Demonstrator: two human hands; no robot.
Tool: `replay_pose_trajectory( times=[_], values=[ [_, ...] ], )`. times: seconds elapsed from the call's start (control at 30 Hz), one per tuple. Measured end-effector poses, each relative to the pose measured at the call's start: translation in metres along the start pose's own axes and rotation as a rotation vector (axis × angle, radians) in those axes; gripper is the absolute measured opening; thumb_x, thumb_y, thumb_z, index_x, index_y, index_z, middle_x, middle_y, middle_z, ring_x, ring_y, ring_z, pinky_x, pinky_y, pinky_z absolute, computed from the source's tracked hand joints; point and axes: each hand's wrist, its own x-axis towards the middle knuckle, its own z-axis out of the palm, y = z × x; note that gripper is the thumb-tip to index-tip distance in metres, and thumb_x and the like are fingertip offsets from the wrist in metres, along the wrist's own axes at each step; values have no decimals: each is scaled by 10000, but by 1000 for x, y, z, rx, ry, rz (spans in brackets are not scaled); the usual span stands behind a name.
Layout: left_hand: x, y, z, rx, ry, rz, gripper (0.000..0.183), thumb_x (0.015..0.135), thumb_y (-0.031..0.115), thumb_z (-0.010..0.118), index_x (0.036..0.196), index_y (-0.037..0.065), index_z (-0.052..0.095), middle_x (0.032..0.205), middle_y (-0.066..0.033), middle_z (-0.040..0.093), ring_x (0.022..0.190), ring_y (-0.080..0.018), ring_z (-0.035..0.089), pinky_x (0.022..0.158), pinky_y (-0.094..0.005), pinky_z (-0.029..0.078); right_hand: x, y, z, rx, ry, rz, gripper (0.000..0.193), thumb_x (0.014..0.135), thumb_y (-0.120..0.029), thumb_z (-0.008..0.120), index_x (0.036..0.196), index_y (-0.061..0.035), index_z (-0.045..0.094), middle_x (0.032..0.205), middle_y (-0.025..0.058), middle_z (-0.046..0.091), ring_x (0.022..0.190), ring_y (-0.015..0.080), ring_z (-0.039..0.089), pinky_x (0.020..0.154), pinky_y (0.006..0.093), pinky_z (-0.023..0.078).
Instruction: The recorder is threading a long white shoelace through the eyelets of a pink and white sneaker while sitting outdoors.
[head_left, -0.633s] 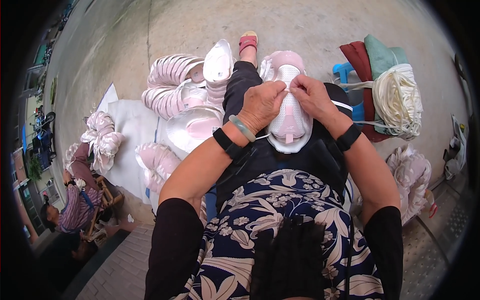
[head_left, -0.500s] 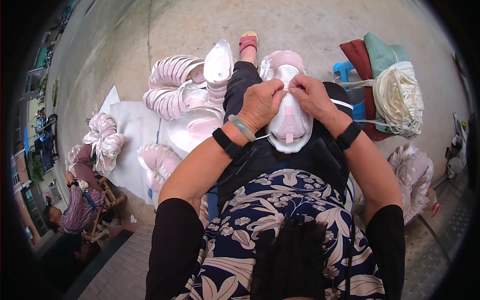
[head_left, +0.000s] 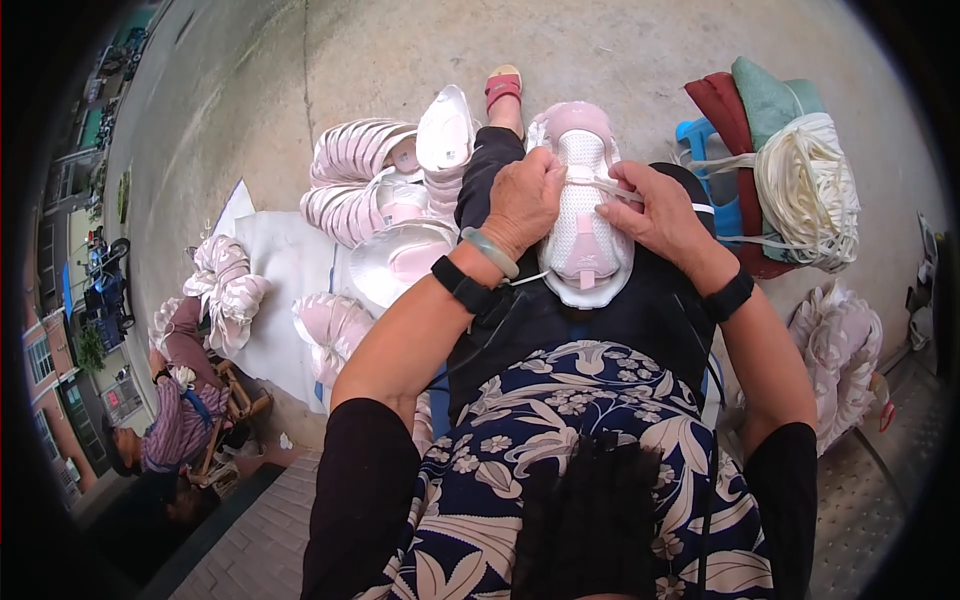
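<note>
A pink and white shoe upper (head_left: 580,240) with a mesh tongue lies across my lap, its toe end away from the hands and its tongue tab toward me. A pale flat shoelace (head_left: 598,184) runs across the tongue between my hands. My left hand (head_left: 527,195) is closed at the upper's left edge, with the lace running to its fingertips. On the other side, my right hand (head_left: 655,210) has the lace between its curled fingers, thumb lying near the tongue. What sits inside either grip is partly hidden.
Nested rows of similar uppers (head_left: 350,165) lie at the left, beside a white sheet (head_left: 275,270). Tied bundles of uppers (head_left: 225,285) rest farther left. A hank of white laces (head_left: 805,190) hangs over a blue stool (head_left: 700,150) at right. Another person (head_left: 180,420) sits far left.
My hands have moved apart from their meeting point over the tongue. The right hand has shifted right and its fingers have loosened, leaving the lace visible across the tongue.
</note>
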Motion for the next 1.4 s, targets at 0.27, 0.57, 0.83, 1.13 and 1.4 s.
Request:
replay_pose_trajectory(
  times=[0.27, 0.57, 0.83, 1.13, 1.4],
  values=[
    [-57, -72, -106, -73, 269, -146, 118, 871, 106, 537, 812, 5, 556, 622, -45, 532, 581, -102, 477, 537, -285, 416, -14, -6, -16, 43, -62, 138, 431, 742, -261, 685, 1077, -19, 563, 812, 159, 603, 703, 280, 596, 632, 359, 469],
    [-58, -30, -95, 360, 108, 111, 166, 790, 74, 618, 947, 38, 578, 810, -140, 603, 713, -295, 589, 621, -352, 454, -14, 12, -2, -198, 75, -176, 175, 798, -141, 590, 946, -47, 582, 798, 148, 603, 756, 330, 597, 643, 398, 461],
    [-23, -4, -35, 337, -145, 228, 128, 796, 59, 540, 919, 49, 573, 797, -147, 596, 743, -340, 596, 635, -405, 477, -16, 1, -11, -231, 86, -147, 119, 832, -172, 559, 799, -58, 569, 730, 143, 584, 704, 343, 581, 601, 420, 449],
    [-6, -57, -162, 754, 146, 373, 63, 779, 91, 507, 743, 87, 559, 670, -144, 568, 632, -326, 591, 537, -417, 461, -30, 10, -73, -437, 24, -176, 113, 833, -171, 567, 793, -65, 558, 700, 138, 580, 683, 346, 576, 583, 423, 441],
    [-30, -84, -343, 1044, 419, 81, 154, 848, 231, 568, 882, 120, 670, 732, -153, 620, 674, -322, 620, 600, -385, 481, -66, 8, -192, -685, 118, -190, 111, 835, -141, 587, 832, -30, 579, 745, 169, 582, 706, 367, 562, 617, 415, 433]
  ],
)
